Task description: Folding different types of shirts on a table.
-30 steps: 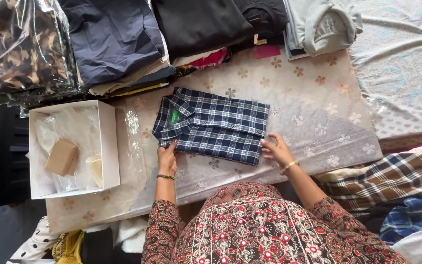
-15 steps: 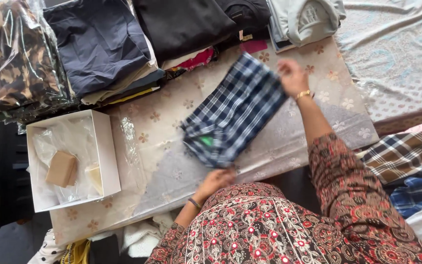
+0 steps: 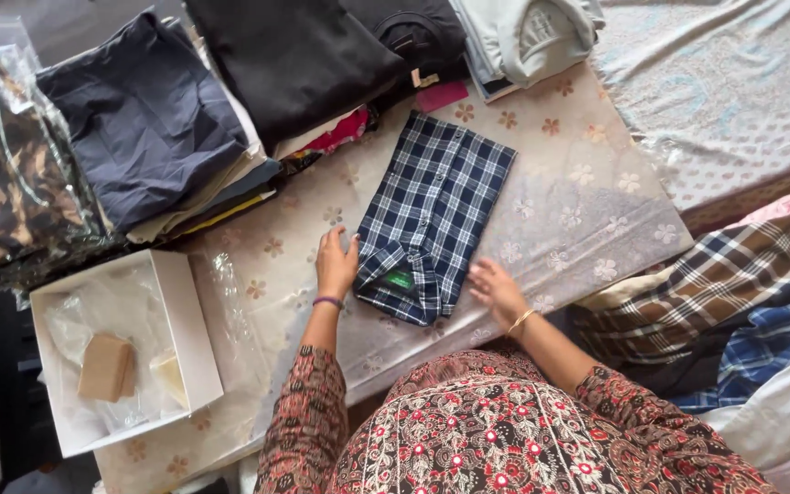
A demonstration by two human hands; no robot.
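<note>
A folded navy-and-white checked shirt (image 3: 436,215) lies on the floral table cover (image 3: 560,229), collar end with a green label toward me. My left hand (image 3: 335,263) rests flat against the shirt's left edge near the collar. My right hand (image 3: 496,288) lies with fingers spread at the shirt's lower right corner, touching the cloth. Neither hand grips anything.
Stacks of folded clothes sit along the far edge: dark blue (image 3: 144,119), black (image 3: 299,55), grey (image 3: 528,32). A bagged camouflage garment (image 3: 6,174) is at far left. An open white box (image 3: 116,352) with plastic wrap and a cardboard piece stands left. Checked fabrics (image 3: 715,284) pile at right.
The shirt was lifted and turned by both hands, then laid down rotated with the collar toward me. Both hands now rest at its near corners.
</note>
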